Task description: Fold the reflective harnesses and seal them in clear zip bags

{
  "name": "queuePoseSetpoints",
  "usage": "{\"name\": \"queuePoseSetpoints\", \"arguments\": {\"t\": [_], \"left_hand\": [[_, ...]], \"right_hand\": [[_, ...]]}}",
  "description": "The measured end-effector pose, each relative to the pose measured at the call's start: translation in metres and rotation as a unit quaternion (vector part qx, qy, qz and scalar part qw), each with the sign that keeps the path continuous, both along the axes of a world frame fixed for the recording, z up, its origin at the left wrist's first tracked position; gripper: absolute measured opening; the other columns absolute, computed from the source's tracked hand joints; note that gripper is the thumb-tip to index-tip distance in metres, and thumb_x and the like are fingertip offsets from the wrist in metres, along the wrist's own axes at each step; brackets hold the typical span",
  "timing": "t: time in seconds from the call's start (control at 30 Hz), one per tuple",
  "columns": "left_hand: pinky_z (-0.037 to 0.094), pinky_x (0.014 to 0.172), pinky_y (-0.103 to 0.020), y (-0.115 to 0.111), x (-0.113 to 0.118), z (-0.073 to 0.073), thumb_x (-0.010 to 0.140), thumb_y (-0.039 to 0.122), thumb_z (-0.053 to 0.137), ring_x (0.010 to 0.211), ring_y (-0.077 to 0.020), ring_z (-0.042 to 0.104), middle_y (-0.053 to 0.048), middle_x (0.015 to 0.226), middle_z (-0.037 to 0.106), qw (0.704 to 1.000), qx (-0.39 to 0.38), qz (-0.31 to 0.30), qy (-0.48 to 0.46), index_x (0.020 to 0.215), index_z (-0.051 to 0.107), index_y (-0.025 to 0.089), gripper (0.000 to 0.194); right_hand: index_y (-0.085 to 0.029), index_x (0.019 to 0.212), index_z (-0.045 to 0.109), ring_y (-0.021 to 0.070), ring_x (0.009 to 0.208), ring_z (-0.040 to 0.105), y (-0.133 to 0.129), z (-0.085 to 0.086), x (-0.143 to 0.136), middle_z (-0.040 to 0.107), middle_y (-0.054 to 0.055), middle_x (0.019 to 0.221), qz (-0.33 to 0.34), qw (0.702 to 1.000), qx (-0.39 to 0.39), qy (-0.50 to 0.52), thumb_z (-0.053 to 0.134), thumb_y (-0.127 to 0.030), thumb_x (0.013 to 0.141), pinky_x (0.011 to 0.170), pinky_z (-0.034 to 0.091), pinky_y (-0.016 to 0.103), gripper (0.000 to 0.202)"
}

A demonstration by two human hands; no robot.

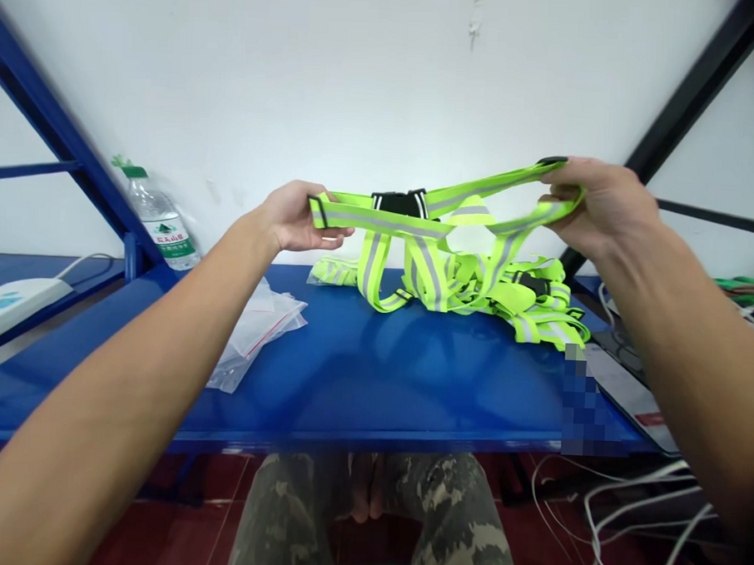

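Note:
A neon-yellow reflective harness (380, 223) with grey stripes is stretched between my two hands above the blue table. My left hand (301, 217) holds its left end, fingers inside the loop near a black slider. At the other end, my right hand (599, 196) grips the straps, with a black slider by the fingers. A black side-release buckle (400, 203) sits fastened on the upper strap. Lower straps hang down in front of a heap of similar reflective straps (538, 310) on the table, so where one ends and the other begins is partly unclear.
Clear plastic zip bags (256, 327) lie left of centre on the blue table (348, 373). A water bottle (166, 219) leans by the blue frame, and a power strip (14, 304) is at far left. A flat device (628, 393) and white cables (629, 527) are on the right.

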State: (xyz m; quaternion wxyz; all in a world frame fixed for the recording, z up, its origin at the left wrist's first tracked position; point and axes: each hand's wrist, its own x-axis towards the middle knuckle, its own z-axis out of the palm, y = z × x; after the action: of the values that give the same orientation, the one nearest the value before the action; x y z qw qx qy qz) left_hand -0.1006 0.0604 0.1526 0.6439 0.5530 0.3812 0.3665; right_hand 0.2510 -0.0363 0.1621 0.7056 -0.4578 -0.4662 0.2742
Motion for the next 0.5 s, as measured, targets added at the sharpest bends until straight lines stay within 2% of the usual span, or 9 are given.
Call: {"name": "queuePoseSetpoints", "arguments": {"t": [0.07, 0.1, 0.17, 0.23, 0.27, 0.33, 0.4, 0.5], "left_hand": [[0.060, 0.084, -0.046, -0.002, -0.001, 0.003, 0.063, 0.021, 0.066, 0.101, -0.0340, 0.068, -0.014, 0.102, 0.072, 0.999, 0.023, 0.009, 0.030, 0.113, 0.063, 0.016, 0.049], [0.059, 0.085, -0.046, -0.003, -0.001, 0.004, 0.063, 0.023, 0.068, 0.100, -0.0328, 0.068, -0.014, 0.100, 0.072, 0.998, 0.039, 0.019, 0.045, 0.112, 0.063, 0.017, 0.050], [0.059, 0.083, -0.044, -0.004, 0.002, 0.005, 0.063, 0.029, 0.069, 0.094, -0.0303, 0.068, -0.013, 0.093, 0.072, 0.994, 0.069, 0.045, 0.065, 0.111, 0.064, 0.017, 0.049], [0.059, 0.077, -0.043, -0.003, 0.009, 0.004, 0.063, 0.035, 0.069, 0.084, -0.0275, 0.068, -0.013, 0.083, 0.071, 0.991, 0.095, 0.064, 0.068, 0.110, 0.064, 0.017, 0.050], [0.059, 0.073, -0.043, -0.003, 0.014, 0.004, 0.063, 0.037, 0.069, 0.078, -0.0260, 0.067, -0.012, 0.079, 0.069, 0.991, 0.102, 0.062, 0.067, 0.110, 0.064, 0.017, 0.052], [0.057, 0.066, -0.042, -0.005, 0.026, 0.005, 0.062, 0.040, 0.070, 0.069, -0.0231, 0.065, -0.010, 0.073, 0.067, 0.991, 0.108, 0.045, 0.067, 0.112, 0.064, 0.017, 0.056], [0.055, 0.061, -0.040, -0.009, 0.041, 0.006, 0.061, 0.043, 0.072, 0.064, -0.0208, 0.062, -0.009, 0.072, 0.066, 0.992, 0.108, 0.024, 0.066, 0.114, 0.063, 0.018, 0.060], [0.051, 0.060, -0.037, -0.020, 0.062, 0.008, 0.061, 0.047, 0.075, 0.065, -0.0186, 0.060, -0.009, 0.081, 0.068, 0.991, 0.122, 0.001, 0.062, 0.116, 0.063, 0.019, 0.063]], "right_hand": [[-0.019, 0.056, 0.043, 0.0070, 0.054, 0.032, -0.001, -0.002, 0.000, 0.030, -0.005, 0.057, 0.017, 1.000, -0.006, 0.019, 0.063, 0.000, 0.067, 0.054, 0.035, 0.028, 0.030], [-0.019, 0.055, 0.044, 0.0070, 0.054, 0.033, -0.003, -0.003, 0.001, 0.032, -0.005, 0.056, 0.015, 1.000, -0.023, -0.005, 0.067, -0.003, 0.069, 0.054, 0.035, 0.029, 0.031], [-0.018, 0.059, 0.053, 0.0077, 0.053, 0.038, -0.005, -0.008, 0.000, 0.041, -0.003, 0.054, -0.010, 0.993, -0.075, -0.092, 0.078, -0.015, 0.069, 0.051, 0.032, 0.029, 0.026], [-0.016, 0.073, 0.066, 0.0109, 0.055, 0.048, -0.008, -0.014, -0.004, 0.055, 0.002, 0.059, -0.012, 0.972, -0.134, -0.194, 0.085, -0.025, 0.064, 0.050, 0.034, 0.030, 0.023], [-0.016, 0.080, 0.069, 0.0130, 0.057, 0.053, -0.010, -0.016, -0.007, 0.060, 0.004, 0.063, 0.010, 0.958, -0.163, -0.235, 0.087, -0.027, 0.062, 0.051, 0.037, 0.030, 0.028], [-0.018, 0.091, 0.073, 0.0182, 0.065, 0.062, -0.012, -0.021, -0.014, 0.068, 0.006, 0.071, 0.100, 0.929, -0.224, -0.279, 0.089, -0.025, 0.057, 0.056, 0.047, 0.032, 0.038], [-0.020, 0.091, 0.074, 0.0222, 0.074, 0.066, -0.012, -0.027, -0.023, 0.071, 0.005, 0.075, 0.193, 0.902, -0.262, -0.285, 0.090, -0.021, 0.054, 0.064, 0.054, 0.036, 0.041], [-0.022, 0.093, 0.074, 0.0261, 0.091, 0.068, -0.008, -0.039, -0.043, 0.074, 0.007, 0.090, 0.243, 0.900, -0.223, -0.283, 0.089, -0.017, 0.053, 0.077, 0.058, 0.041, 0.043]]}}
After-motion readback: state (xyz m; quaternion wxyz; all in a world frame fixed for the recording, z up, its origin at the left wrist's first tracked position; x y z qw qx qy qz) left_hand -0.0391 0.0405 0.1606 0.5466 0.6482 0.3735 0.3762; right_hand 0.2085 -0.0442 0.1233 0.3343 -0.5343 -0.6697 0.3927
